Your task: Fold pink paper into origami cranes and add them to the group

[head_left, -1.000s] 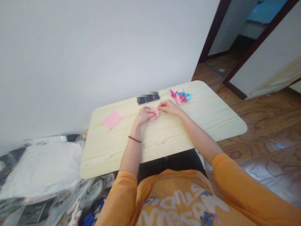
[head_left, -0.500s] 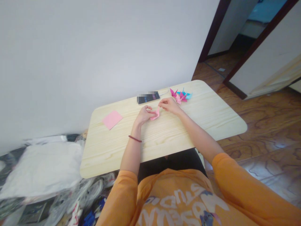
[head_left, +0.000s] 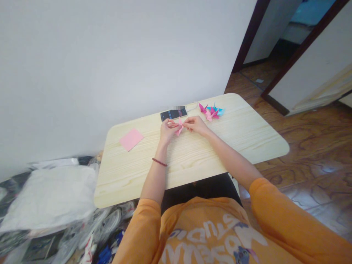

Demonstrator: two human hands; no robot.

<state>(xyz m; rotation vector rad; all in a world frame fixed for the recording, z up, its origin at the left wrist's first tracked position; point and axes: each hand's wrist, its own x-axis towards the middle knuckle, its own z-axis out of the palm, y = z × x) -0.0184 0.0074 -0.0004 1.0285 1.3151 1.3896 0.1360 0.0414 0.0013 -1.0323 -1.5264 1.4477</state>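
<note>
A small folded pink paper crane (head_left: 179,131) is held between my two hands above the middle of the table, with a thin point of it sticking up. My left hand (head_left: 167,131) pinches it from the left. From the right, my right hand (head_left: 195,125) has thumb and fingertips closed on its edge. Just beyond my right hand lie several finished paper cranes (head_left: 211,113) in pink, magenta and blue. A square of pink paper (head_left: 131,139) lies flat to the left of my left hand.
Behind my hands a phone (head_left: 173,114) with a white cable rests near the back edge of the pale wooden table (head_left: 198,161). A white wall stands behind. Bags and a white bundle (head_left: 52,194) are heaped at the left; a doorway is at the right.
The paper crane has been lifted and turned, its point now upward. My left hand has moved slightly up, and my right hand has shifted its pinch lower, closer to the body of the paper.
</note>
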